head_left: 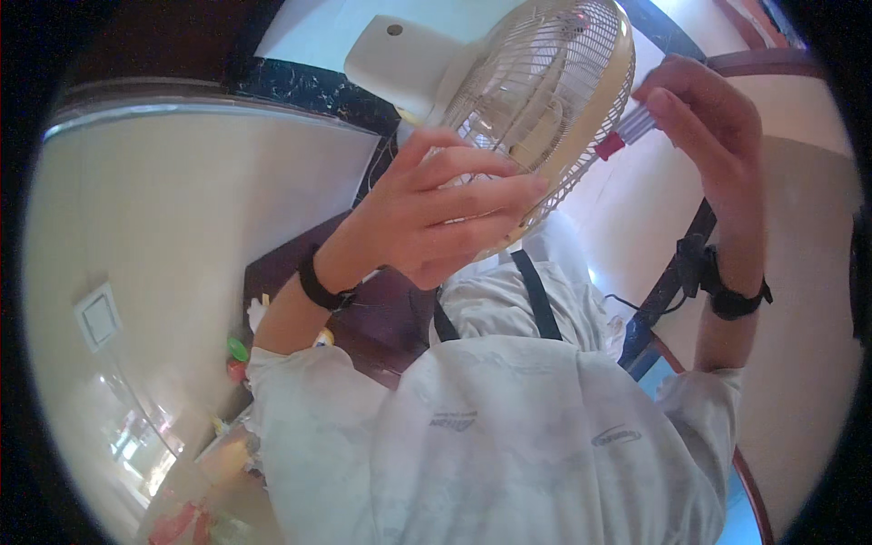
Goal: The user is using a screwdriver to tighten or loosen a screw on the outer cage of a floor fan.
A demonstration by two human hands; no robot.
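Note:
A cream-coloured electric fan (pixel 604 113) with a round wire guard is at the top centre, tilted. Its pale motor housing (pixel 400 68) points to the upper left. My left hand (pixel 445 204) grips the lower edge of the guard, fingers bent over the wires and rim. In my right hand (pixel 713 118) is a screwdriver (pixel 627 136) with a red and silvery-clear handle, pinched between thumb and fingers. Its shaft points down-left at the rim of the guard; whether the tip touches a screw cannot be made out.
A wall with a white switch plate (pixel 97 316) stands at the left. Small coloured items, one green (pixel 237 349), lie by my left elbow. A dark, marbled band (pixel 304 86) runs behind the fan. A black device (pixel 695 263) is strapped at my right wrist.

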